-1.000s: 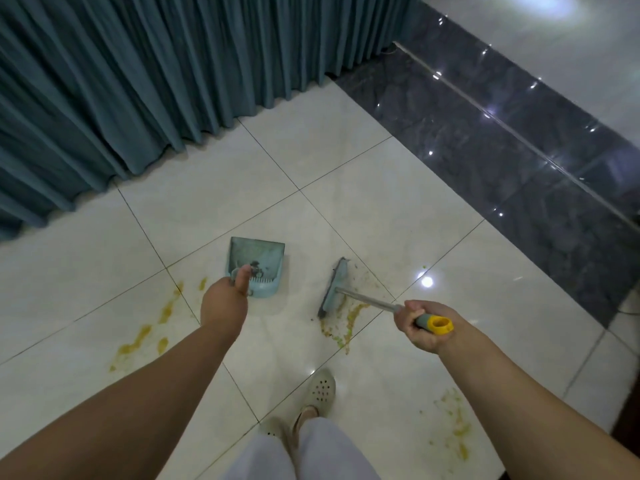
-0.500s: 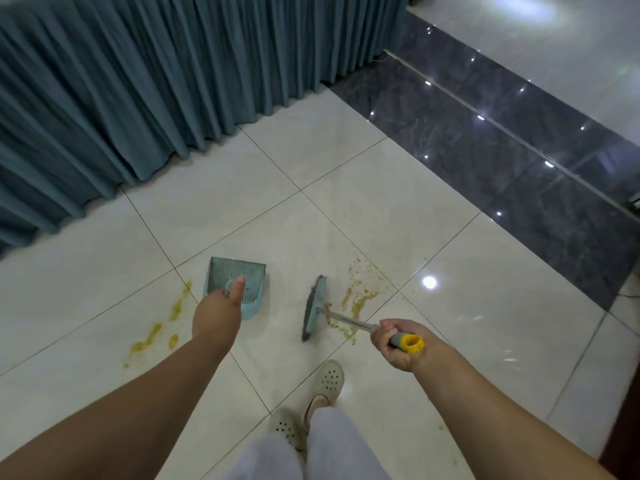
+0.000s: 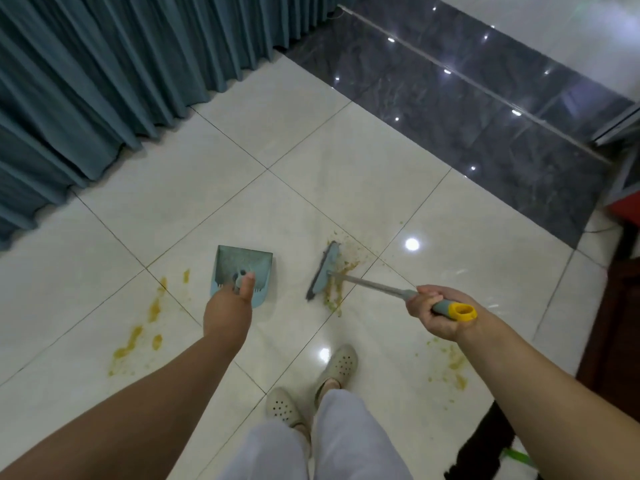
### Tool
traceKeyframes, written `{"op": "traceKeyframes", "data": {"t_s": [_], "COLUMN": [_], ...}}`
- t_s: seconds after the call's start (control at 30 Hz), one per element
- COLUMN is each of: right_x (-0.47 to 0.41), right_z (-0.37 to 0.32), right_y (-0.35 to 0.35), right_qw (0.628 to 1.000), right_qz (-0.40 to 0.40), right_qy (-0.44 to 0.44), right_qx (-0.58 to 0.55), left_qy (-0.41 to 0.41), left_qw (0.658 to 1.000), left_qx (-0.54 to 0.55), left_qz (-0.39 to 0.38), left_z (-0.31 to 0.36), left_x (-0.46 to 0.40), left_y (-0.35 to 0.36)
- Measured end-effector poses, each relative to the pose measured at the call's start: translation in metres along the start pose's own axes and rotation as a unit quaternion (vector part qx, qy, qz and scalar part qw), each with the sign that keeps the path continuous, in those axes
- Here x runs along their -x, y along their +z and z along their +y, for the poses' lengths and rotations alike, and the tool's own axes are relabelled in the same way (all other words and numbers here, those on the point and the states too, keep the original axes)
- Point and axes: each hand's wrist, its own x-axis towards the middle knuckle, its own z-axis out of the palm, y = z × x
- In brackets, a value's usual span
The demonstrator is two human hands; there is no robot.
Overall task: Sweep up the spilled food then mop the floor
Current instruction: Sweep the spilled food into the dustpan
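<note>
The left hand point(image 3: 227, 311) grips the teal plastic dustpan point(image 3: 242, 271) on the cream tiled floor point(image 3: 346, 174); the right hand point(image 3: 438, 315) grips the grey-and-yellow-handled broom point(image 3: 323, 271), its head against yellow spilled food point(image 3: 341, 275).

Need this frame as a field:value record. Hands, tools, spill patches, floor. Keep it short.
left hand: grips the dustpan handle, thumb up
dustpan: teal, on the floor, open edge facing away from the person
right hand: grips the broom handle near its yellow end
broom head: on the floor, right of the dustpan, apart from it
spill, middle: yellow-green smear at the broom head
spill, left: orange-yellow streaks left of the dustpan
spill, right: specks beside the right forearm
floor: glossy pale tiles
curtain: teal, pleated, reaching the floor
</note>
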Motion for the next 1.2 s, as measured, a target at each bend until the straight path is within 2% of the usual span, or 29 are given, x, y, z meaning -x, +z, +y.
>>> {"op": "traceKeyframes", "data": {"t_s": [0.1,0.17,0.27,0.43,0.57,0.77,1.03,1.2], "right_x": [0.010,0.015,0.021,0.032,0.040,0.029,-0.002,-0.021], "right_z": [-0.020,-0.037,-0.069,-0.139,-0.192,-0.250,-0.250,-0.221], "right_y": [-0.010,-0.017,-0.025,-0.034,-0.037,-0.039,-0.020,-0.017], "right_qw": [0.999,0.998,0.998,0.997,0.991,0.967,0.932,0.940], "right_qz": [-0.018,-0.026,-0.028,0.012,0.053,0.149,0.249,0.251], "right_qy": [-0.012,-0.020,-0.041,-0.075,-0.109,-0.174,-0.177,-0.135], "right_qx": [-0.036,-0.046,-0.041,0.005,0.050,0.112,0.196,0.188], "left_qy": [0.012,0.048,0.038,0.022,0.065,0.067,0.134,0.123], "left_qw": [1.000,0.997,0.998,0.996,0.993,0.994,0.988,0.990], "left_qx": [-0.016,-0.052,0.000,0.038,0.029,0.034,-0.050,-0.036], "left_qz": [-0.015,-0.037,-0.050,-0.077,-0.094,-0.081,-0.056,-0.057], "left_z": [0.023,0.041,0.080,0.150,0.195,0.232,0.243,0.245], "left_x": [-0.001,-0.003,-0.006,-0.017,-0.025,-0.042,-0.068,-0.092], "left_y": [0.019,0.031,0.046,0.071,0.095,0.129,0.149,0.143]}}
